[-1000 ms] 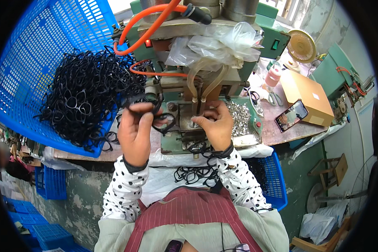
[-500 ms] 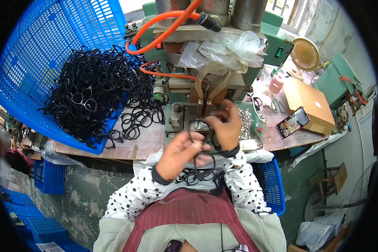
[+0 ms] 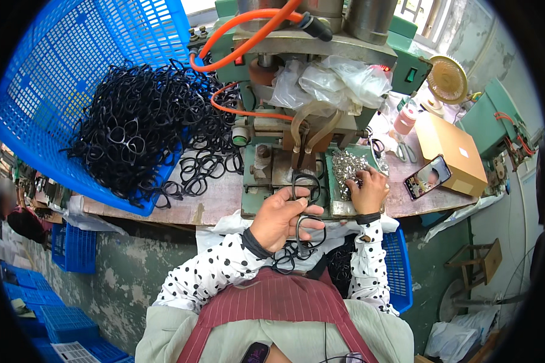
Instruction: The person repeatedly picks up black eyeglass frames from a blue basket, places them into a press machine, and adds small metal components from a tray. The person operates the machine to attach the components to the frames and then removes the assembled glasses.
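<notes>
My left hand point(image 3: 278, 221) is closed around a black eyeglass frame point(image 3: 312, 243); one rim shows below its fingers and a dark rim rises above them, in front of the press. My right hand point(image 3: 369, 192) reaches down with bent fingers into a pile of small silver metal parts point(image 3: 345, 166) on the tray right of the press. Whatever its fingertips pinch there is too small to make out. The green press point(image 3: 284, 169) stands just beyond my left hand, with two hoses coming down to its tooling. More black frames point(image 3: 284, 261) lie on white cloth at my lap.
A blue basket point(image 3: 36, 115) tipped at the left spills a heap of black eyeglass frames point(image 3: 145, 133) onto the table. Right of the press are scissors point(image 3: 406, 152), a propped phone point(image 3: 428, 177), a cardboard box point(image 3: 451, 154) and a pink bottle point(image 3: 406, 119). Another blue basket point(image 3: 398, 269) stands below.
My right hand has moved away from the press and my left hand, rightward onto the metal parts. My left hand keeps the eyeglass frame, slightly farther right. The view has shifted a little.
</notes>
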A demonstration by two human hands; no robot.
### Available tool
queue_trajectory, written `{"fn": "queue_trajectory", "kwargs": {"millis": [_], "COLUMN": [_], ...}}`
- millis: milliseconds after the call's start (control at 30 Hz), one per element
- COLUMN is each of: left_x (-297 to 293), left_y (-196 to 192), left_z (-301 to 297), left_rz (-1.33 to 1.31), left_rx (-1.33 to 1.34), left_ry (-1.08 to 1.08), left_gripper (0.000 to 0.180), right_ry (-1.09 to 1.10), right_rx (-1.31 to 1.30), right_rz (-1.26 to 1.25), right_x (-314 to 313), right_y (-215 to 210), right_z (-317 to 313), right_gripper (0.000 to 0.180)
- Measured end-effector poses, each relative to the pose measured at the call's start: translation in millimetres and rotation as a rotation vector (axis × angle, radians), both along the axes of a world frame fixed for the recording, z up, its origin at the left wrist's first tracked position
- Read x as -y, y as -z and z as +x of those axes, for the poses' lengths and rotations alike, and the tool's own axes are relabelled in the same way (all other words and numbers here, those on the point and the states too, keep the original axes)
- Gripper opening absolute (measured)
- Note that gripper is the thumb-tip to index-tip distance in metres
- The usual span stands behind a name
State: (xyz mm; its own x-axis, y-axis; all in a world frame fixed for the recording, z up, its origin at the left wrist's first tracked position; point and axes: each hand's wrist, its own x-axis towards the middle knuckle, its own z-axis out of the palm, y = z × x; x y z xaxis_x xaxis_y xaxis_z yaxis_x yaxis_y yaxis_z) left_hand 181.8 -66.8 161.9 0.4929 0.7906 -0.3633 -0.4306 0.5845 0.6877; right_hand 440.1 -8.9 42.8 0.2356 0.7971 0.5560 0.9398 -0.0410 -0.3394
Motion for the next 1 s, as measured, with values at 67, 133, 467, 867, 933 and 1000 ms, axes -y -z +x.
{"fn": "queue_trajectory", "kwargs": {"millis": [67, 133, 467, 867, 933, 1000], "left_x": [-1, -1, -6, -155, -143, -134], "left_y": [-2, -5, 60, 204, 178, 156], "left_z": [-1, -4, -62, -238, -214, -206], "left_rz": [-0.003, -0.006, 0.700, 0.822, 0.785, 0.935], "left_rx": [-0.030, -0.045, -0.780, -2.289, -2.246, -2.224], "left_ry": [0.004, 0.006, 0.089, -0.510, -0.434, -0.449], "left_gripper": [0.028, 0.029, 0.026, 0.021, 0.017, 0.016], "right_ry": [-0.009, 0.012, -0.008, -0.003, 0.008, -0.036], "right_rx": [-0.029, -0.101, -0.317, -0.179, -0.188, -0.198], "right_rz": [-0.046, -0.021, 0.110, 0.243, 0.200, 0.209], "right_x": [-1, -3, -5, -9, -4, 1], "right_y": [3, 0, 8, 7, -1, -17], "right_z": [-2, -4, 7, -5, -6, -13], "right_gripper": [0.018, 0.013, 0.010, 0.006, 0.006, 0.007]}}
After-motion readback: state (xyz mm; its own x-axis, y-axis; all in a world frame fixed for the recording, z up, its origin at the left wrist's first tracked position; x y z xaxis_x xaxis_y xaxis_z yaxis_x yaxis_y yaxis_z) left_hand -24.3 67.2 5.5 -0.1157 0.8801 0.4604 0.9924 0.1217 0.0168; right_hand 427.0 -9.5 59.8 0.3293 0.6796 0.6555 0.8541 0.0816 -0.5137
